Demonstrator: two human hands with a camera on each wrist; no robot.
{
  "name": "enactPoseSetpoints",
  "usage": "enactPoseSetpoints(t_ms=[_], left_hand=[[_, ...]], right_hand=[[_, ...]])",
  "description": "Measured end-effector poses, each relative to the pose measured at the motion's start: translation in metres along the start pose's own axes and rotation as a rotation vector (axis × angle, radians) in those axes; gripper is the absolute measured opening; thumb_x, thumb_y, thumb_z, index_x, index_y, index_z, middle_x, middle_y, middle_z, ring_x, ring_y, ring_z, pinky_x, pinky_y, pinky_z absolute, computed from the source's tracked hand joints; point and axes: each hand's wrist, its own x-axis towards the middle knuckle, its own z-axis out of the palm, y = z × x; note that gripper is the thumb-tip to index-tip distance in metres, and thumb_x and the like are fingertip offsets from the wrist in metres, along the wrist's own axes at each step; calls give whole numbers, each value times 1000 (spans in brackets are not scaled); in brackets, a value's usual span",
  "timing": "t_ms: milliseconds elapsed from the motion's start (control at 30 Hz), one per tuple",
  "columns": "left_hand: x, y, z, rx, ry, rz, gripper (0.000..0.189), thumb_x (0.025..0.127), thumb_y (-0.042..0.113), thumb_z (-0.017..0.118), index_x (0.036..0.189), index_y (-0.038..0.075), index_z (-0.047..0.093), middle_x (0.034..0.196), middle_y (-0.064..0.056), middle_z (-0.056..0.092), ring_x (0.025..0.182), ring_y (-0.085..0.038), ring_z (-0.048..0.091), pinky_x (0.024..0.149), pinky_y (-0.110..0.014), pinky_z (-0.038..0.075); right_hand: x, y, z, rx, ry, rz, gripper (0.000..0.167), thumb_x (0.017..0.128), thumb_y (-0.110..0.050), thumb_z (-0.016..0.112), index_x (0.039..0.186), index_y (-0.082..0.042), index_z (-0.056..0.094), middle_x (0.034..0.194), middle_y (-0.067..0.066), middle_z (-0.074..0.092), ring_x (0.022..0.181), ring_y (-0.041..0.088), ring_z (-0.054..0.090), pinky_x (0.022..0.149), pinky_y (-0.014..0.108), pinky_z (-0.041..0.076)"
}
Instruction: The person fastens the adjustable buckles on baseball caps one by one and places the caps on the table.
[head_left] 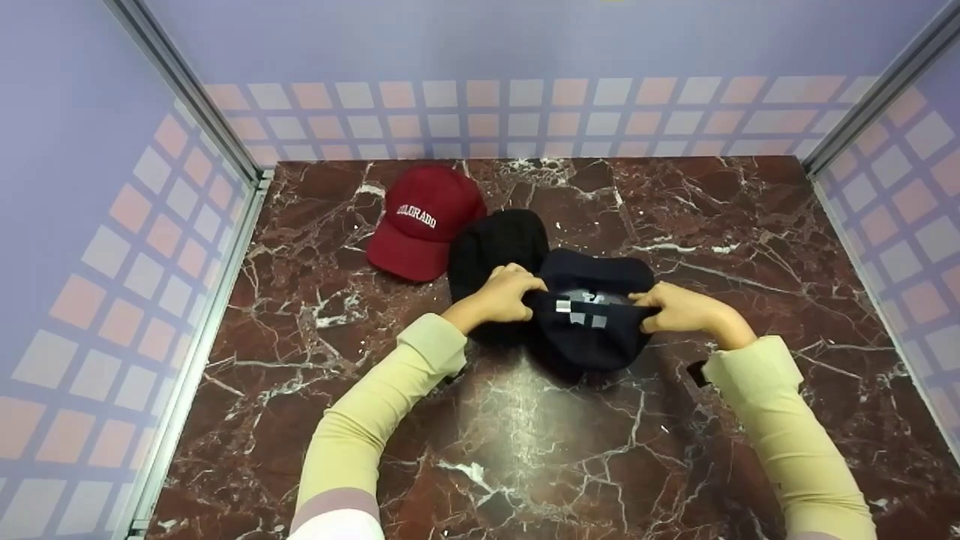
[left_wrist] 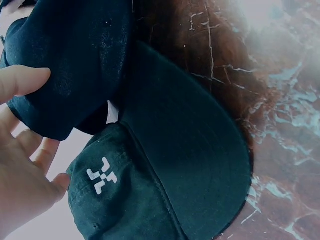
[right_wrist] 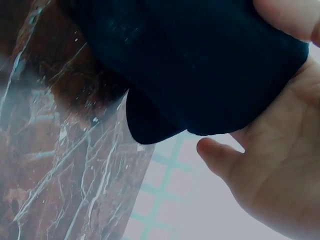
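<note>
Between both hands is a navy baseball cap (head_left: 592,349), its opening and inner band with white labels turned up in the head view. My left hand (head_left: 506,295) grips the cap's left edge, thumb on the cloth in the left wrist view. On the opposite edge, my right hand (head_left: 686,309) pinches the cloth between thumb and fingers. A black cap (head_left: 499,244) lies on the table just left of the navy one, partly hidden by the left hand. Its white logo (left_wrist: 102,176) shows in the left wrist view.
A red cap (head_left: 427,214) lettered COLORADO lies at the back left, against the black cap. The brown marbled tabletop (head_left: 495,465) is bordered by lilac panels with a tile pattern (head_left: 480,112) at the back and on both sides.
</note>
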Motion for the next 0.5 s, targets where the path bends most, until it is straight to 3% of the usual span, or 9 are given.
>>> enactPoseSetpoints(t_ms=[100, 233, 500], left_hand=[[0, 2, 0, -14, -16, 1, 42, 65, 9, 65, 106, 13, 62, 105, -6, 62, 108, -24, 43, 98, -47, 24], [-1, 7, -1, -38, -38, 1, 46, 64, 8, 65, 109, 15, 61, 108, -5, 61, 109, -23, 42, 101, -47, 21], [-2, 16, -2, 16, -51, 58, 48, 65, 10, 64, 111, 17, 60, 110, -1, 62, 103, -21, 47, 91, -37, 32]], right_hand=[[2, -4, -1, 81, -48, -18, 25, 68, -1, 58, 91, -2, 68, 100, 20, 63, 88, 19, 61, 71, 20, 43], [4, -9, 0, 182, -110, -30, 12, 69, -4, 63, 81, -4, 67, 70, 0, 60, 55, 1, 46, 56, 18, 41], [13, -22, 2, 178, -175, -54, 17, 70, -14, 69, 77, -2, 60, 67, -7, 53, 56, -1, 45, 57, 17, 42]])
